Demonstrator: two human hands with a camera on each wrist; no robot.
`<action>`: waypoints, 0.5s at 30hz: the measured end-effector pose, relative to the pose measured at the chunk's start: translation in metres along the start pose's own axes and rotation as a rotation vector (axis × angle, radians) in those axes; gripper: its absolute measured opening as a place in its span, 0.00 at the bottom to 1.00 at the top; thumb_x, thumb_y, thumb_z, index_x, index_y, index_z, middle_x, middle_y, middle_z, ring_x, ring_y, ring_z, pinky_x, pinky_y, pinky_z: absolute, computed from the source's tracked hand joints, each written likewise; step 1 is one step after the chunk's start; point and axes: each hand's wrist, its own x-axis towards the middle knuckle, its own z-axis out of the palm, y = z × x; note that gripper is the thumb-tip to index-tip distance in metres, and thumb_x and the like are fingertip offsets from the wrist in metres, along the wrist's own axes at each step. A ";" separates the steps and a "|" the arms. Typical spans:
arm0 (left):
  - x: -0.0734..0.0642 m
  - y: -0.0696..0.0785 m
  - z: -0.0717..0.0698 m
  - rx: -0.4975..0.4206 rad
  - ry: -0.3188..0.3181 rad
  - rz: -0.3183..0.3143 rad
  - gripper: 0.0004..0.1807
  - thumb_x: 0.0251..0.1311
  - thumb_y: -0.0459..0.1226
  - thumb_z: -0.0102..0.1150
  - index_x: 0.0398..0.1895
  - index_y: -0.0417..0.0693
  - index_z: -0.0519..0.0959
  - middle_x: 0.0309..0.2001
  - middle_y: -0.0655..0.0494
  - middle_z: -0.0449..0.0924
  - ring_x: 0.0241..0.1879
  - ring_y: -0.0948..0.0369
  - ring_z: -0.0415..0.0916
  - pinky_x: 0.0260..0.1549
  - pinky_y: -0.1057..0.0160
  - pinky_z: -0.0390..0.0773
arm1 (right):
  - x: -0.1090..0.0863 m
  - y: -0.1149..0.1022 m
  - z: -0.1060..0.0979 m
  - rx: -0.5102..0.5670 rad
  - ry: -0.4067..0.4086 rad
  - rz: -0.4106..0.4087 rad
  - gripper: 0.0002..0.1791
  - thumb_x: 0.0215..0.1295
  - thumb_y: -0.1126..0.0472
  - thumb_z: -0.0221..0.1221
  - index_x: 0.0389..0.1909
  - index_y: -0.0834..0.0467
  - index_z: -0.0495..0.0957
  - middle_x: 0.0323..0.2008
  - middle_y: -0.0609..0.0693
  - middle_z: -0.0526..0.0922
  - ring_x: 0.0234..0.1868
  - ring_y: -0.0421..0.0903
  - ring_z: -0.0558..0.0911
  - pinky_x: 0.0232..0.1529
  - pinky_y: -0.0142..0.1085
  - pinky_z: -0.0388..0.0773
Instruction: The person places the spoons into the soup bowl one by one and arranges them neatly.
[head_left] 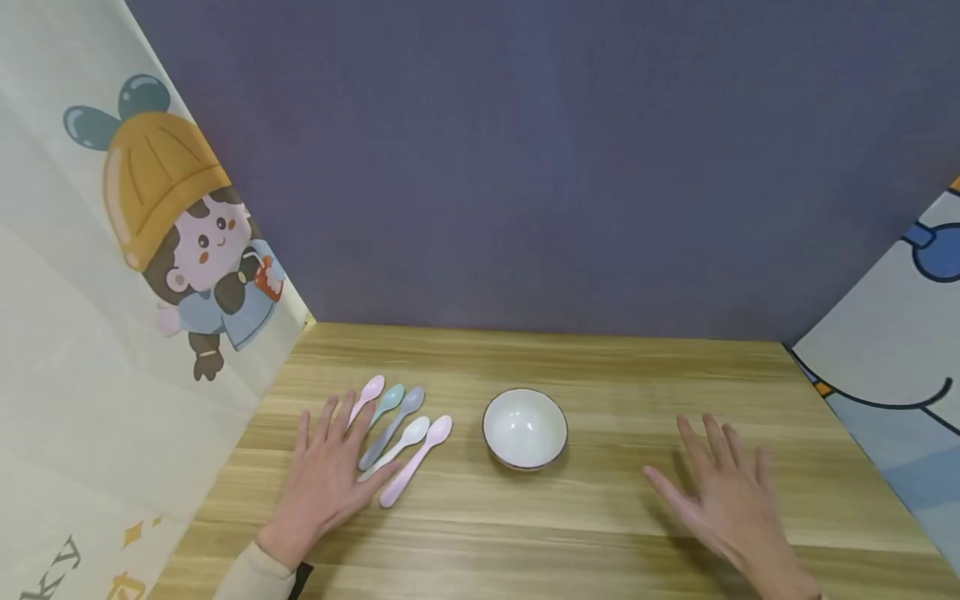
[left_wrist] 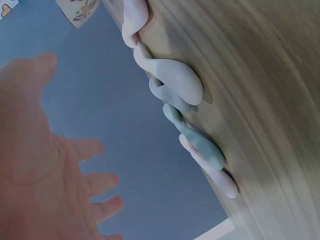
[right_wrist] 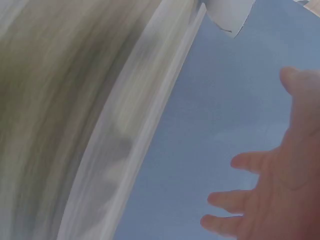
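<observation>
Left hand (head_left: 326, 483) and right hand (head_left: 731, 504) are held with fingers spread, at either side of the bowl (head_left: 525, 429). One bowl is seen, with a thin dark rim; in it, white inner surface and small reflections are visible. To the left of the bowl, five spoons (head_left: 390, 432) are laid on the wooden table (head_left: 585, 533), slanted side by side: two pink, one green, one grey and one white. Some handles are partly hidden by the left hand.

We count two pink spoons (head_left: 438, 430), one teal spoon (head_left: 391, 397), one grey spoon (head_left: 391, 431) and one white spoon (head_left: 415, 430), five in all. We also see one dark-rimmed bowl (head_left: 525, 437), one wood-grain tabletop (head_left: 600, 508), one left hand (head_left: 324, 473) and one right hand (head_left: 727, 498).
</observation>
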 end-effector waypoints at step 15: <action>0.002 -0.004 0.003 -0.022 -0.012 0.003 0.47 0.67 0.65 0.59 0.81 0.47 0.66 0.80 0.41 0.66 0.77 0.38 0.63 0.74 0.27 0.59 | 0.010 -0.023 0.014 0.388 0.038 -0.020 0.40 0.75 0.52 0.65 0.80 0.63 0.61 0.73 0.69 0.73 0.62 0.67 0.82 0.59 0.64 0.77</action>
